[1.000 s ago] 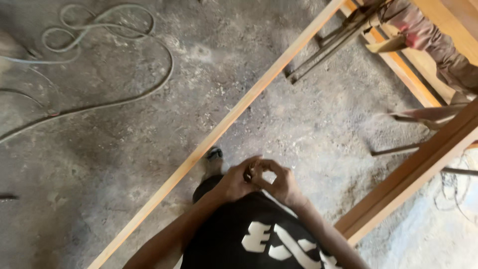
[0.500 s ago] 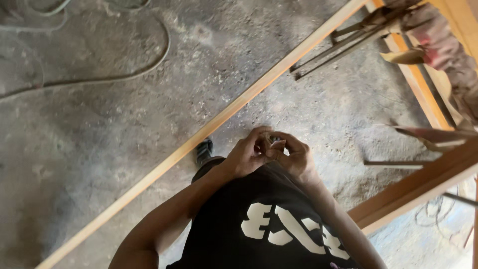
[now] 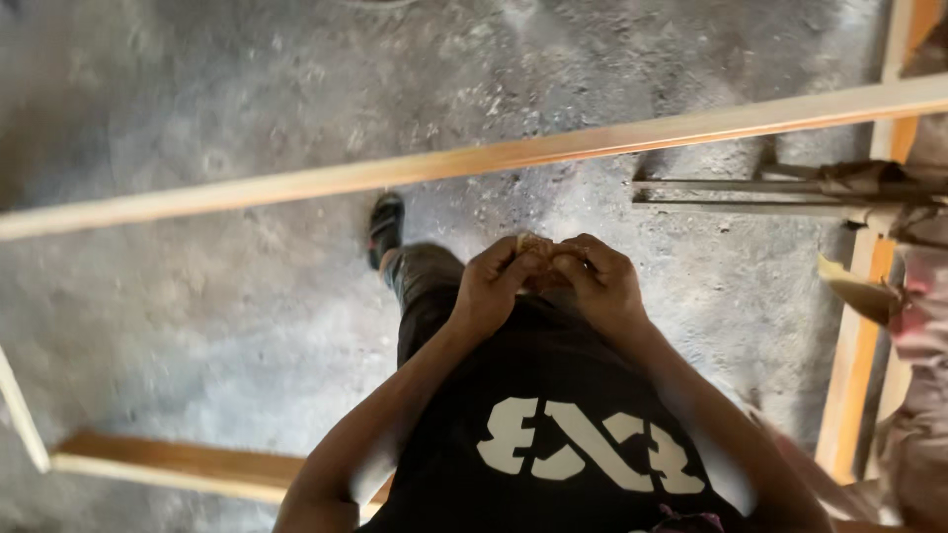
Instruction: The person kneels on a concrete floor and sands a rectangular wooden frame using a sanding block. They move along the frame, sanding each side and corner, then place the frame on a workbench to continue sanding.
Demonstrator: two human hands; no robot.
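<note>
Tan and tiny, the small piece point(image 3: 533, 243) sits pinched between left hand point(image 3: 494, 286) and right hand point(image 3: 597, 286); seemingly light, best gripped by fingertips.

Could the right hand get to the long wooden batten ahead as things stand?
Probably yes. The right hand is pressed against the left hand around a small object, but nothing lies between it and the long wooden batten.

Both hands point(image 3: 548, 281) around small object point(image 3: 533, 244)

hands point(image 3: 545, 281): 2; wooden rails point(image 3: 474, 161): 3; metal rods point(image 3: 731, 194): 2; shoe point(image 3: 385, 227): 1
</note>
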